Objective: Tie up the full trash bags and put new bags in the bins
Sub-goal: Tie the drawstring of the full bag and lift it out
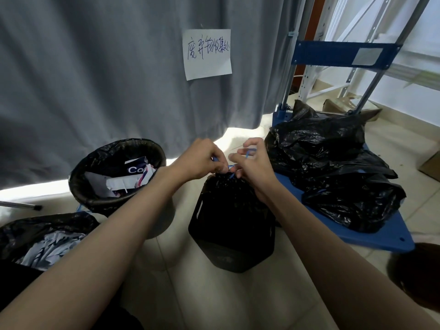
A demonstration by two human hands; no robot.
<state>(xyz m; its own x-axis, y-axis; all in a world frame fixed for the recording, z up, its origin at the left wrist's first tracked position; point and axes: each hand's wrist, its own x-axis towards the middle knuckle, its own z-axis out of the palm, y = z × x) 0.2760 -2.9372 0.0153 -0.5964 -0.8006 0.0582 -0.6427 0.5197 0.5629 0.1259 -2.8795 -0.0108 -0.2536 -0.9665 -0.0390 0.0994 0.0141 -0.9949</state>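
A black bin (232, 244) stands on the floor in the middle, with a black trash bag (228, 189) gathered shut at its top. My left hand (198, 159) and my right hand (252, 163) meet just above the bag's neck. Each hand pinches an end of the bag's blue drawstring (248, 153). A round black bin (116, 175) to the left holds a black liner and crumpled paper waste. Another open black bag (45, 236) with paper lies at the lower left.
A blue hand cart (371, 236) at the right carries black trash bags (333, 160). A grey curtain (95, 79) with a handwritten paper note (207, 54) hangs behind. A brown round object (419, 277) sits at the right edge. A cardboard box (431, 165) lies beyond the cart.
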